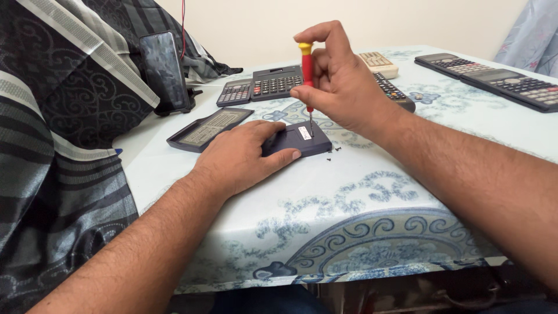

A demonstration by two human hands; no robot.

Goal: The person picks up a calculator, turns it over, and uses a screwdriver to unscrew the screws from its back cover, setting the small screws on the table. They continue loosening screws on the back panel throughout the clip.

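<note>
Right hand (pixel 340 81): closed around a small red-handled screwdriver (pixel 307 75) with a yellow cap, held upright, forefinger curled over the cap.
Screwdriver tip: set down on the back of the dark calculator (pixel 302 139), near its far right corner, just beside a small white label.
Left hand (pixel 244 154): laid flat, palm down, over the near left part of the calculator, fingers together and pressing it against the worktop (pixel 372 197); it clasps nothing.
Calculator: lies face down at about the middle of the worktop, between the two hands, its back cover seemingly in place.
Loose screws (pixel 334 150): a few tiny dark ones lie on the cloth just to the right of the calculator.
Progress, as a judgement: some screws seem to be out already, one is under the tip now, and the back has not been lifted off; how many remain cannot be told.
Separate cover (pixel 209 129): a dark flat slide-on cover lies to the left, apart from the calculator.
Other calculators: one with dark keys (pixel 261 86) behind, two long ones (pixel 494 78) at the far right.
Phone (pixel 167 70): propped upright against dark patterned fabric on the left.
</note>
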